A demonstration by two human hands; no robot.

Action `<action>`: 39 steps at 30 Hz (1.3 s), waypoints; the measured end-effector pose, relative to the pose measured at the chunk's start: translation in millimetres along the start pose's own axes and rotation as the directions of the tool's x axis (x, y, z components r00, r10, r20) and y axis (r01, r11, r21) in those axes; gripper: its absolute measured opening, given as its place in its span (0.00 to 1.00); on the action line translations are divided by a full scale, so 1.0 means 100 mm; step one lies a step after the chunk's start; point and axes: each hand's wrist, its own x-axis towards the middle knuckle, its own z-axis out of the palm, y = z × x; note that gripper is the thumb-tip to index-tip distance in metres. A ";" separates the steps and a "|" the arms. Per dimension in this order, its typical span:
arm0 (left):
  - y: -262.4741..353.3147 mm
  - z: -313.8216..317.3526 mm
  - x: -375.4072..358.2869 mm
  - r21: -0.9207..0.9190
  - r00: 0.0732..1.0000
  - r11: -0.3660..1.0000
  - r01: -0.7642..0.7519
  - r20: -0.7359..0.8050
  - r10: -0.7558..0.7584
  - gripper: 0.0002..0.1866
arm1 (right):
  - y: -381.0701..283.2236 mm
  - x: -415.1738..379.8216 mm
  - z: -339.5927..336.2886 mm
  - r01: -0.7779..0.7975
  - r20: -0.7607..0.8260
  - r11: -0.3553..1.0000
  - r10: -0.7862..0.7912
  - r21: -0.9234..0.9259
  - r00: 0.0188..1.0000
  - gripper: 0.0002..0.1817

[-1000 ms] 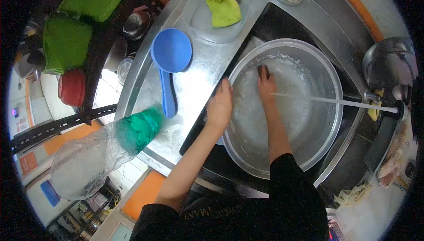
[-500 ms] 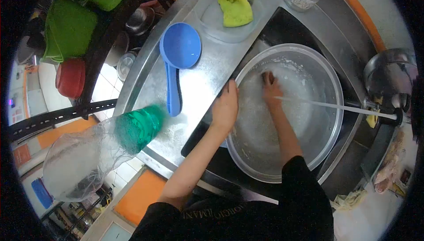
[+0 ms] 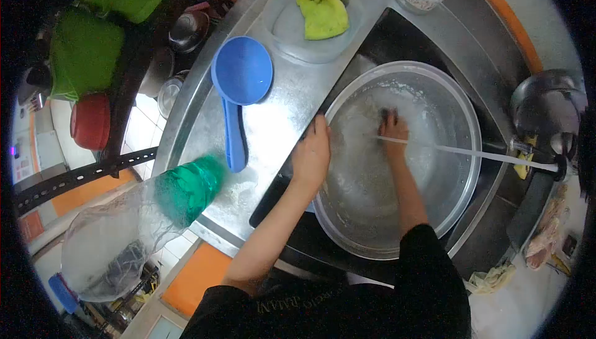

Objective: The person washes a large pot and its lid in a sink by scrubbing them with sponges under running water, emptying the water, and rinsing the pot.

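Note:
A large steel basin (image 3: pixel 462 100) sits in the sink, soapy inside. My left hand (image 3: pixel 311 156) grips its left rim. My right hand (image 3: pixel 393 129) presses a small dark scrubber (image 3: pixel 390 113) against the basin's inner wall. A thin stream of water (image 3: pixel 472 152) runs from the tap (image 3: pixel 539 153) on the right into the basin, crossing over my right wrist.
A blue ladle (image 3: pixel 239 84) lies on the steel counter (image 3: pixel 273 125) left of the sink. Behind it stands a clear tray (image 3: pixel 285 28) with a yellow-green cloth (image 3: pixel 323 11). A clear bottle with a green label (image 3: pixel 146 215) lies at the counter's near edge. A steel pot (image 3: pixel 546 100) stands at right.
My right hand with the scrubber has moved to the right and slightly nearer across the basin's inside. My left hand keeps its hold on the rim.

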 end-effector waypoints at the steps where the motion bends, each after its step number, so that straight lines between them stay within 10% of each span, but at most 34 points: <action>1: 0.01 -0.01 0.01 -0.006 1.000 1.000 0.005 0.011 -0.005 0.08 | 0.02 0.18 -0.07 -0.105 0.047 0.994 0.104 0.028 0.994 0.29; 6: 0.03 -0.01 0.02 0.018 0.999 0.999 0.028 0.032 -0.028 0.08 | -0.31 -0.37 0.21 0.080 -0.205 0.985 -0.047 0.155 0.978 0.33; 9: 0.04 -0.03 0.00 0.001 0.998 0.999 0.034 0.061 -0.034 0.08 | -0.41 -0.85 -0.08 0.199 0.024 0.979 -0.200 0.032 0.980 0.33; 16: 0.03 -0.02 0.02 0.010 0.997 0.999 0.040 0.071 -0.040 0.08 | -0.17 -0.04 -0.04 -0.133 0.174 0.979 0.106 0.153 0.979 0.32; 18: 0.03 -0.03 0.05 -0.001 0.994 0.999 0.054 0.093 -0.054 0.08 | -0.23 -0.39 0.25 0.060 -0.147 0.976 -0.029 0.210 0.989 0.31; 22: 0.01 0.00 0.01 -0.020 0.999 1.000 0.002 0.052 -0.001 0.08 | -0.18 -1.28 -0.25 0.228 0.199 0.944 -0.277 0.237 0.940 0.31; 24: 0.01 -0.01 0.04 -0.035 0.999 0.999 0.001 0.053 0.001 0.07 | 0.05 -1.41 -0.56 -0.092 0.470 0.987 0.020 0.131 0.882 0.30; 26: 0.01 0.00 0.03 0.019 1.000 1.000 -0.013 0.026 0.013 0.07 | 0.53 -1.60 -0.24 -0.294 0.259 0.948 0.317 -0.124 0.912 0.28; 31: 0.01 -0.01 0.05 -0.013 0.992 0.999 0.050 0.118 -0.048 0.10 | 1.02 -1.00 -0.09 -0.659 -0.037 0.735 0.672 0.161 0.740 0.23; 39: -0.02 -0.01 0.04 -0.014 0.982 0.998 0.067 0.179 -0.064 0.16 | -0.08 0.58 -0.02 -0.044 -0.332 0.937 0.167 0.347 0.928 0.13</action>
